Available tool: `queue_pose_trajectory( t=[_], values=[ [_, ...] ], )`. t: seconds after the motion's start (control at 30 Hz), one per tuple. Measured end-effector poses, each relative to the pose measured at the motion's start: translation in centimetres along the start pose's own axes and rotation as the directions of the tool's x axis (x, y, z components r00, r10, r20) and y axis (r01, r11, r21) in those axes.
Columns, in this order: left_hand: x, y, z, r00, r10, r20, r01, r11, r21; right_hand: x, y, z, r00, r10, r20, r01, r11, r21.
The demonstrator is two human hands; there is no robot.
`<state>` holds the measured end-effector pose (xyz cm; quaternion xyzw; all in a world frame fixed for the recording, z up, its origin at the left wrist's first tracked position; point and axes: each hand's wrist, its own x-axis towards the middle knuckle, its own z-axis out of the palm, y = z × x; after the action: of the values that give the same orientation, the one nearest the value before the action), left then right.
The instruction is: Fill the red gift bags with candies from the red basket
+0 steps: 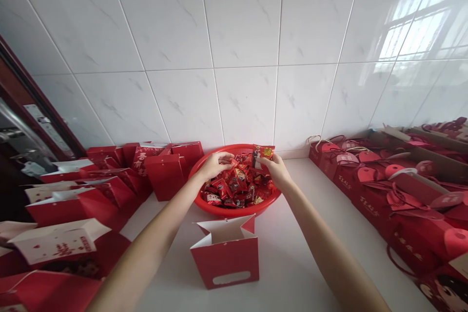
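White marbled tiles [244,14] back a pale counter [303,234]. Your right hand [276,169] pinches a red-and-dark packet [258,152] above the rear of the red basket [268,203]. Your left hand [215,165] is half closed at a small red wrapper [232,163]; you cannot tell whether it is gripped. Wrapped sweets [237,184] remain heaped in the basket. 1 open-topped box [234,261] stands before it, contents hidden. Open boxes [76,204] at left appear unfinished; corded boxes [341,170] at right appear complete.
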<state>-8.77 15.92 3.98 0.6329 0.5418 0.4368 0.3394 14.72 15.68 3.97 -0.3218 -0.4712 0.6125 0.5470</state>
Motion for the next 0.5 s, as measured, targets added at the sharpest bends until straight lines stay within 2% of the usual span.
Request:
queue_pose_trajectory(
  t=[0.17,0.3,0.4,0.5],
  values=[
    [-0.4,2.4,1.4,0.996,0.092,0.006,-0.089,0.977,-0.192,-0.3,-0.5,0.1,0.993,0.085,0.082,-0.084,0.996,-0.025],
    [-0.3,4.1,3.5,0.982,0.164,0.089,-0.15,0.978,-0.148,-0.5,-0.9,0.3,0.98,0.159,0.12,-0.161,0.987,0.014],
    [-0.2,4.5,4.6,0.978,0.184,0.099,-0.172,0.978,-0.12,-0.7,-1.1,0.3,0.983,0.116,0.144,-0.123,0.992,0.036],
    [-0.3,4.4,5.0,0.976,0.199,0.092,-0.193,0.978,-0.074,-0.7,-0.9,0.2,0.988,0.07,0.141,-0.067,0.997,-0.027]
  ],
)
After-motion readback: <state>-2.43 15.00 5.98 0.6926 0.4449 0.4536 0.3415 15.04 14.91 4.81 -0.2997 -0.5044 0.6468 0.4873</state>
